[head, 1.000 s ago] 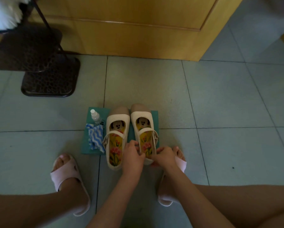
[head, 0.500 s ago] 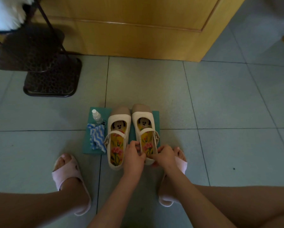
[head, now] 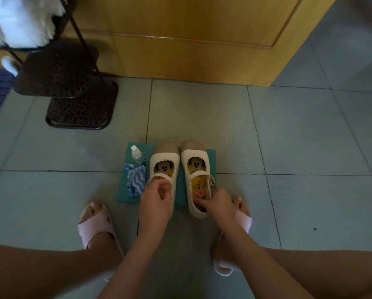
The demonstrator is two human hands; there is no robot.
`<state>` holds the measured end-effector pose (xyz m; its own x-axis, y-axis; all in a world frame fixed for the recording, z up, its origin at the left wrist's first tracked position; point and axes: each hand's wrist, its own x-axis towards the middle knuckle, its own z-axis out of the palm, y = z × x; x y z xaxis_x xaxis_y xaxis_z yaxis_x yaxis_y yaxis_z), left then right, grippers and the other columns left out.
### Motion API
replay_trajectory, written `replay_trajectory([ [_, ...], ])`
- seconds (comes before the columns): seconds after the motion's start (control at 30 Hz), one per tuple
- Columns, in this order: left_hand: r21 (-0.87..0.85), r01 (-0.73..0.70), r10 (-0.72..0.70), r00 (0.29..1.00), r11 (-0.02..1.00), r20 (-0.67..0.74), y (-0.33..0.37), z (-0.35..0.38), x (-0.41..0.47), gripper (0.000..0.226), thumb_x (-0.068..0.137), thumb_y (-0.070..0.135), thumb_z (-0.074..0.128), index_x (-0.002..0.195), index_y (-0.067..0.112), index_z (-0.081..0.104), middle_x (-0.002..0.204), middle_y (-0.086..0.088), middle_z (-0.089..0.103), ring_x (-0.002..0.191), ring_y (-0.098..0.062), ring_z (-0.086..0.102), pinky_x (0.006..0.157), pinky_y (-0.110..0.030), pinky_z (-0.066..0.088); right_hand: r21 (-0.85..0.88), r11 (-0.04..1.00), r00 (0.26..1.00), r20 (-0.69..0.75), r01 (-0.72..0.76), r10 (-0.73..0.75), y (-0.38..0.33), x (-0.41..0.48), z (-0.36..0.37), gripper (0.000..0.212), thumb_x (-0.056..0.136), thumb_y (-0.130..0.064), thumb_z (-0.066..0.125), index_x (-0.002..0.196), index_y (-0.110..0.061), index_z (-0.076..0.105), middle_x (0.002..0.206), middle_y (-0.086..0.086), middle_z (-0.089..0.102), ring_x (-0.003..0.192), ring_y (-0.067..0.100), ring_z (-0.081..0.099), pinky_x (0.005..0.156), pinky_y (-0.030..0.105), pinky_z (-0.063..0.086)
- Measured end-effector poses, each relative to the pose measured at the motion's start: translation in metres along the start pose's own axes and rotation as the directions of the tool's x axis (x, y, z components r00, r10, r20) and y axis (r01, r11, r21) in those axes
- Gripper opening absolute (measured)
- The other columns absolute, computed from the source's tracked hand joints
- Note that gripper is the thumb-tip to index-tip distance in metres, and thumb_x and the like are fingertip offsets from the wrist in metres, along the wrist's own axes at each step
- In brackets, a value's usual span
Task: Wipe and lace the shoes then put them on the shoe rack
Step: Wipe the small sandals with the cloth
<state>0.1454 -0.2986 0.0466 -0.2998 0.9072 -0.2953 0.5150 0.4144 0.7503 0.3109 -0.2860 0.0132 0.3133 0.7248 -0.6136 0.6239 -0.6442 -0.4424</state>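
Note:
Two white strap shoes with cartoon insoles stand side by side on a teal mat (head: 211, 157), toes pointing away from me. My left hand (head: 156, 200) is over the heel half of the left shoe (head: 164, 155), its fingers curled at the shoe's strap. My right hand (head: 215, 202) grips the outer rim of the right shoe (head: 194, 153) near its heel, just below the strap buckle. The dark metal shoe rack (head: 77, 113) stands at the far left, a step beyond the mat.
A small clear spray bottle (head: 136, 155) and a blue-and-white striped cloth (head: 134, 178) lie on the mat's left side. My feet in pink slippers (head: 94, 227) flank the shoes. A wooden door (head: 191, 39) closes off the back. Something white and fluffy (head: 18, 20) sits on the rack's top.
My left hand has left the right shoe and moved over to the left shoe's strap. My right hand stays on the right shoe's outer side.

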Motion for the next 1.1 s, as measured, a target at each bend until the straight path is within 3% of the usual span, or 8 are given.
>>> replay_trajectory([
  [0.13, 0.022, 0.048, -0.047, 0.998, 0.999, -0.039, -0.009, -0.006, 0.005, 0.027, 0.086, 0.011, 0.059, 0.112, 0.017, 0.057, 0.113, -0.001, 0.056, 0.091, -0.014, 0.056, 0.085, -0.036, 0.05, 0.01, 1.0, 1.0, 0.007, 0.006, -0.006, -0.001, 0.004, 0.005, 0.062, 0.068, -0.047, 0.078, 0.11, -0.013, 0.047, 0.105, 0.005, 0.063, 0.095, 0.022, 0.062, 0.073, 0.033, 0.05],
  [0.23, 0.046, 0.046, -0.043, 0.997, 0.998, -0.059, -0.021, -0.008, 0.005, 0.034, 0.082, 0.018, 0.066, 0.114, 0.016, 0.055, 0.115, -0.005, 0.053, 0.098, -0.021, 0.057, 0.087, -0.041, 0.05, 0.097, 0.995, 0.999, 0.008, 0.036, -0.037, 0.001, -0.002, -0.004, 0.048, 0.076, -0.044, 0.072, 0.107, -0.016, 0.048, 0.105, 0.005, 0.065, 0.083, 0.013, 0.062, 0.061, 0.021, 0.047],
  [0.33, 0.063, 0.132, -0.134, 0.991, 0.989, 0.028, -0.035, -0.01, 0.003, 0.07, 0.071, 0.036, 0.077, 0.128, 0.014, 0.045, 0.123, -0.008, 0.047, 0.112, -0.026, 0.052, 0.094, -0.044, 0.047, 0.25, 0.965, 0.996, 0.027, 0.076, -0.085, 0.005, -0.021, -0.009, 0.044, 0.082, -0.048, 0.064, 0.113, -0.021, 0.05, 0.107, -0.002, 0.062, 0.077, 0.0, 0.055, 0.053, 0.005, 0.04],
  [0.4, 0.03, 0.205, -0.207, 0.967, 0.978, 0.146, -0.04, -0.007, -0.002, 0.097, 0.059, 0.045, 0.082, 0.138, 0.013, 0.035, 0.133, -0.01, 0.042, 0.12, -0.027, 0.047, 0.1, -0.044, 0.044, 0.269, 0.957, 0.991, 0.041, 0.112, -0.128, 0.009, -0.032, -0.004, 0.059, 0.077, -0.054, 0.066, 0.123, -0.023, 0.047, 0.118, -0.002, 0.056, 0.092, 0.003, 0.055, 0.068, 0.005, 0.043],
  [0.47, 0.02, 0.181, -0.182, 0.964, 0.983, 0.197, -0.04, 0.0, -0.012, 0.111, 0.053, 0.043, 0.086, 0.143, 0.013, 0.028, 0.14, -0.012, 0.038, 0.127, -0.027, 0.041, 0.104, -0.042, 0.04, 0.154, 0.976, 0.987, 0.012, 0.157, -0.16, 0.011, -0.037, 0.007, 0.081, 0.068, -0.058, 0.073, 0.134, -0.023, 0.041, 0.129, -0.001, 0.048, 0.113, 0.013, 0.05, 0.085, 0.019, 0.041],
  [0.7, -0.079, 0.048, -0.047, 0.999, 0.996, 0.01, -0.051, 0.011, -0.029, 0.098, 0.056, 0.011, 0.087, 0.139, 0.012, 0.035, 0.137, -0.011, 0.042, 0.128, -0.023, 0.041, 0.1, -0.023, 0.032, 0.216, 0.949, 0.965, -0.174, 0.231, -0.196, 0.022, -0.045, 0.038, 0.092, 0.063, -0.034, 0.085, 0.139, -0.024, 0.034, 0.128, 0.001, 0.045, 0.12, 0.018, 0.046, 0.096, 0.028, 0.04],
  [1.0, -0.125, 0.024, -0.024, 1.0, 0.992, 0.005, -0.056, 0.015, -0.023, 0.092, 0.059, 0.014, 0.085, 0.139, 0.017, 0.041, 0.137, -0.006, 0.046, 0.125, -0.021, 0.045, 0.104, -0.032, 0.039, 0.267, 0.935, 0.955, -0.243, 0.232, -0.167, 0.015, -0.04, 0.046, 0.078, 0.07, -0.028, 0.08, 0.137, -0.026, 0.04, 0.125, 0.002, 0.049, 0.116, 0.019, 0.049, 0.09, 0.024, 0.041],
  [1.1, -0.098, 0.027, -0.028, 1.0, 0.995, -0.014, -0.051, 0.015, -0.026, 0.085, 0.064, 0.018, 0.083, 0.139, 0.017, 0.043, 0.14, -0.006, 0.042, 0.125, -0.021, 0.045, 0.101, -0.025, 0.036, 0.317, 0.916, 0.955, -0.24, 0.244, -0.171, 0.013, -0.042, 0.043, 0.071, 0.071, -0.023, 0.079, 0.134, -0.025, 0.046, 0.122, 0.001, 0.051, 0.111, 0.014, 0.05, 0.088, 0.022, 0.039],
])
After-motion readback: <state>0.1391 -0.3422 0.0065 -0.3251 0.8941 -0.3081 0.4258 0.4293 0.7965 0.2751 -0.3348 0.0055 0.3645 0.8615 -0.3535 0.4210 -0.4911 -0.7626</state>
